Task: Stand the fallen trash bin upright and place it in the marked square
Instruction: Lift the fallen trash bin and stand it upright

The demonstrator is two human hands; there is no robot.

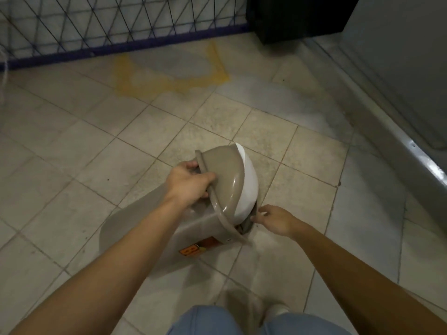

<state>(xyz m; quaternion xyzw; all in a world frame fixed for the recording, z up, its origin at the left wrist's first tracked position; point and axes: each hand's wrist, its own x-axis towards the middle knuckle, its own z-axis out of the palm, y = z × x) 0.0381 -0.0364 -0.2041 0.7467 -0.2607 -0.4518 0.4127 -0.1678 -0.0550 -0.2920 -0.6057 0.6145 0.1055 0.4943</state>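
Observation:
A beige plastic trash bin [145, 228] lies tilted on the tiled floor, its domed top with a white swing flap [248, 187] pointing away from me. My left hand [187, 181] grips the rim of the beige lid [225, 170]. My right hand [275, 220] is at the lower right edge of the bin's top, fingers spread and touching it near the floor. An orange label [193, 249] shows on the bin's side. The marked square [169, 68] is a yellow outline on the floor farther ahead, next to the fence.
A blue wire-mesh fence [121, 25] runs along the far side. A black box [297, 18] stands at the far right corner. A grey cabinet with a metal base rail [387, 131] lines the right side. My knees in jeans [217, 320] show at the bottom.

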